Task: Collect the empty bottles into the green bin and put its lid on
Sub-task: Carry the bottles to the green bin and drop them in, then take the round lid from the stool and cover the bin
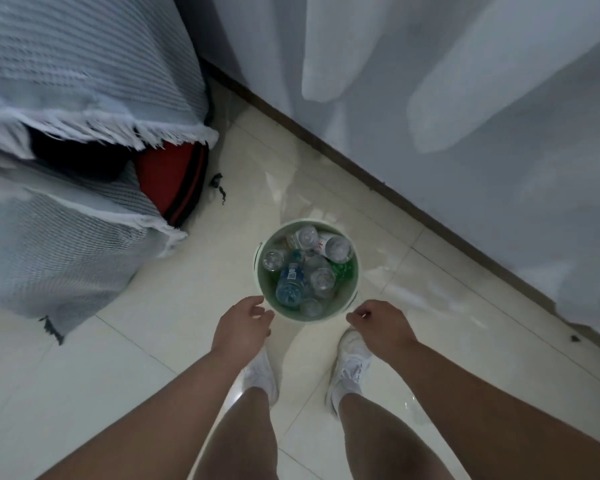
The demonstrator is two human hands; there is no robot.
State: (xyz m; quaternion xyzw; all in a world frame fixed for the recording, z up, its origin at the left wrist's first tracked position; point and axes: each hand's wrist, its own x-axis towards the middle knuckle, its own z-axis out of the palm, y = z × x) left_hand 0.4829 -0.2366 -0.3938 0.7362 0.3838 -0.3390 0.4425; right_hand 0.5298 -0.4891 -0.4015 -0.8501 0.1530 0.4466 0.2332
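A pale green round bin [355, 271] stands on the tiled floor just in front of my feet. Several empty plastic bottles [291, 285] fill it, most clear, one blue-tinted, one green. No lid is in view. My left hand [244, 323] hovers by the bin's near-left rim with fingers loosely curled and holds nothing. My right hand [381, 325] hangs by the near-right rim, fingers also loosely bent and empty. Neither hand clearly touches the bin.
A sofa under a pale fringed throw [66, 140] stands at the left, a red cushion [167, 178] showing beneath it. White curtains [465, 98] hang along the wall with a dark baseboard [361, 174] behind the bin. My white shoes [352, 368] stand close behind it.
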